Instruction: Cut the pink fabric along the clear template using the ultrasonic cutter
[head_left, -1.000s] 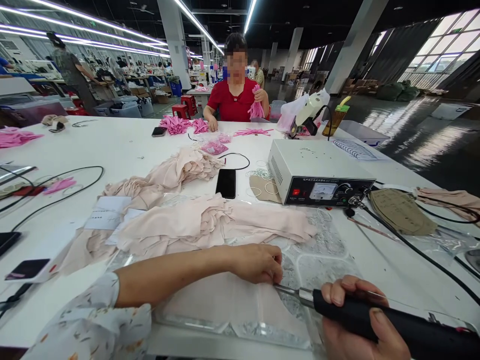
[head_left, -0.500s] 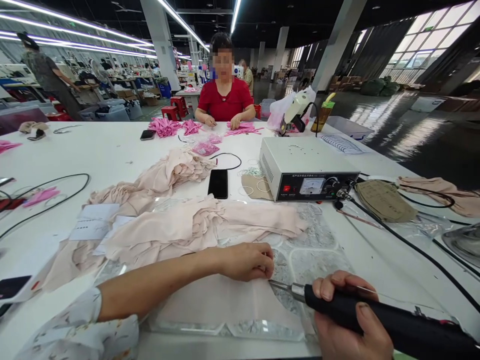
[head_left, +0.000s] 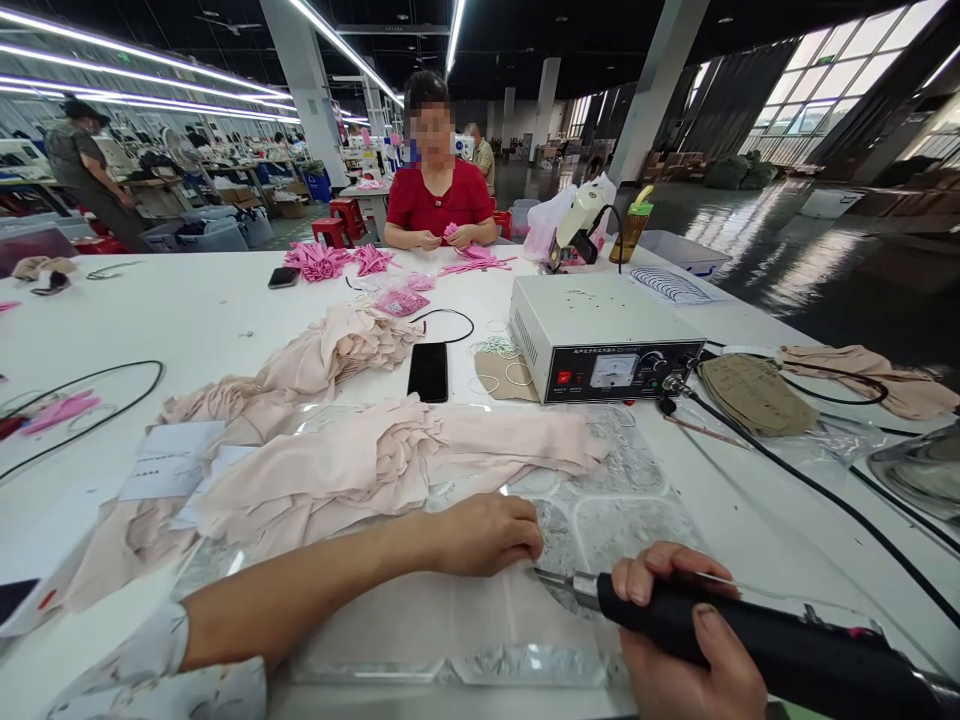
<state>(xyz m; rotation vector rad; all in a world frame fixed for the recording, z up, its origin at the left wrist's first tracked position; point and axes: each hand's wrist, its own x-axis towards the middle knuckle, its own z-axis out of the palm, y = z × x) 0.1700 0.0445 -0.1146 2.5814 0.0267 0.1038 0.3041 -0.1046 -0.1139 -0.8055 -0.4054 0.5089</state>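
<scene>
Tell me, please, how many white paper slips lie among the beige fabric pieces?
2: one slip on the rear beige fabric pile, another slip just right of it, against the front pile; others may be hidden.

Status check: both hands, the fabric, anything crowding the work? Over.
Left hand at edge of flat beige fabric. Right hand gripping black-handled tool, metal tip close to left fingers. Fabric pile just beyond left hand.

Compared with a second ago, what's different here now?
The red-shirted co-worker lowered a raised hand toward the table; both those hands now meet at something pink. The scene slid leftward in view. Unchanged: wearer's left hand on pale fabric, right hand gripping the black tool, its tip at the fabric.
</scene>
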